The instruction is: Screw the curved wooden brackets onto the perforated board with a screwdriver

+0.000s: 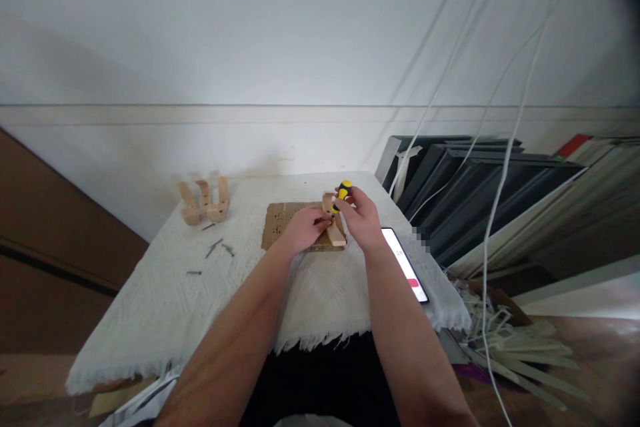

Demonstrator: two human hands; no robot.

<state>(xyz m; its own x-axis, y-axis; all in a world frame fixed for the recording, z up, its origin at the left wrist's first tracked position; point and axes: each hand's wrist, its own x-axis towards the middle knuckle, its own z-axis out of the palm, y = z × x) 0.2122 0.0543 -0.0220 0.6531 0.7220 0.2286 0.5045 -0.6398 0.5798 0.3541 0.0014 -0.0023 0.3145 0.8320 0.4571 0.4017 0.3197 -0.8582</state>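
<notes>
My right hand [361,217] is closed round a short screwdriver with a yellow and black handle [343,191], held upright over a curved wooden piece [334,230]. That piece rests on a flat perforated wooden board [280,220] on the white cloth-covered table [165,307]. Fingers of my left hand [305,227] pinch at the screwdriver's tip beside the wooden piece; whatever is in the pinch is too small to make out.
Three curved wooden pieces [205,203] stand at the table's far left. Several dark screws [217,250] lie loose on the cloth. A phone [406,265] lies near the right edge. Dark panels [475,193] lean right of the table, white cables [500,180] hang before them.
</notes>
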